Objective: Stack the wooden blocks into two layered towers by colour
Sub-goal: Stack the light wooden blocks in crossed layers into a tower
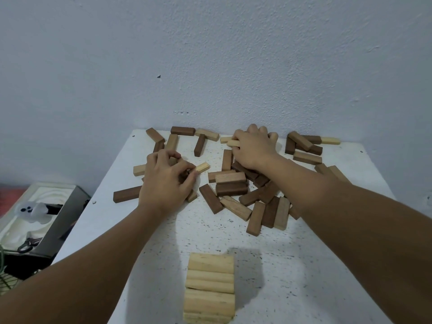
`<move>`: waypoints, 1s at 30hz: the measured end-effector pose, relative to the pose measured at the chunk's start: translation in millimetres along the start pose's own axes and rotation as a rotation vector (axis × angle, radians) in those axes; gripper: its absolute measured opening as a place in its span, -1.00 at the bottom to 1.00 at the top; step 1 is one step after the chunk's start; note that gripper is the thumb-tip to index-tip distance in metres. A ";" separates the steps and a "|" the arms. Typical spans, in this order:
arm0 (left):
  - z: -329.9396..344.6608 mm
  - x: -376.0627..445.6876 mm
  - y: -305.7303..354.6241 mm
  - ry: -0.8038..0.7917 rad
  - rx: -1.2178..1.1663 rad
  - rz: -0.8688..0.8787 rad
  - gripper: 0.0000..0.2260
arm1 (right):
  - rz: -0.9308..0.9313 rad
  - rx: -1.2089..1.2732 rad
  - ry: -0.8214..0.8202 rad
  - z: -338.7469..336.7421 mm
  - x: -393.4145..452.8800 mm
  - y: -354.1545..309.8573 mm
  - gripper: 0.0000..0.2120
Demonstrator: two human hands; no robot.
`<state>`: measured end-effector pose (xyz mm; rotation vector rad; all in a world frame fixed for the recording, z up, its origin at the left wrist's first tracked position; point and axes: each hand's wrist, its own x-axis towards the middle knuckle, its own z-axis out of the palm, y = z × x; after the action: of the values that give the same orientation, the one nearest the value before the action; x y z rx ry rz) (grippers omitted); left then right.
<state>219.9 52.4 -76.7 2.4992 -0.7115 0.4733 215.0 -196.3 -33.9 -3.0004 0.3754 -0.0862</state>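
A tower of pale wooden blocks (210,286) stands in several layers at the near middle of the white table (163,235). Dark and pale blocks lie scattered across the far half, with a dense heap (247,195) right of centre. My left hand (163,183) pinches a pale block (202,167) between thumb and fingers at the left of the scatter. My right hand (253,148) reaches to the back of the heap and closes on another pale block (233,143). No dark tower is in view.
A grey-blue wall (210,54) rises directly behind the table's far edge. To the left, below table level, sits a white tray (14,228) holding a small ghost figure (32,211) and a metal clip. More blocks lie at the back right corner (306,146).
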 end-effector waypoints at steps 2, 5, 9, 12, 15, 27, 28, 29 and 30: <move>0.0 0.2 0.5 -0.003 -0.003 -0.003 -0.83 | -0.066 -0.023 0.058 0.8 -0.5 0.4 -0.73; -0.3 0.3 0.7 -0.002 -0.008 -0.002 -0.83 | -0.101 -0.039 0.085 -0.1 0.6 -1.0 -0.73; -0.5 0.1 1.1 -0.007 -0.018 -0.018 -0.82 | -0.085 -0.093 -0.050 -1.5 5.0 -8.0 -0.67; -0.5 0.5 -0.2 -0.008 -0.033 -0.028 -0.81 | -0.120 -0.173 0.001 -3.6 6.6 -10.8 -0.78; -0.4 1.1 -0.9 -0.009 -0.033 -0.036 -0.81 | -0.170 -0.213 0.093 -3.1 2.6 -7.4 -0.87; -9.9 -2.4 7.9 0.029 -0.013 0.182 -0.87 | 0.052 0.265 0.264 -15.3 -84.1 -6.7 -0.79; -13.8 1.0 10.6 0.002 -0.011 0.190 -0.88 | 0.070 0.285 0.258 -15.1 -90.9 -5.6 -0.80; -19.2 5.9 14.4 -0.017 -0.010 0.171 -0.89 | 0.085 0.305 0.255 -14.9 -96.4 -4.3 -0.80; -25.8 11.1 19.3 -0.032 -0.004 0.143 -0.90 | 0.102 0.328 0.252 -13.7 -101.0 -2.9 -0.80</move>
<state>213.1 47.8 -43.7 2.4677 -0.9066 0.4830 117.0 -169.8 -24.1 -2.6452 0.4854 -0.4704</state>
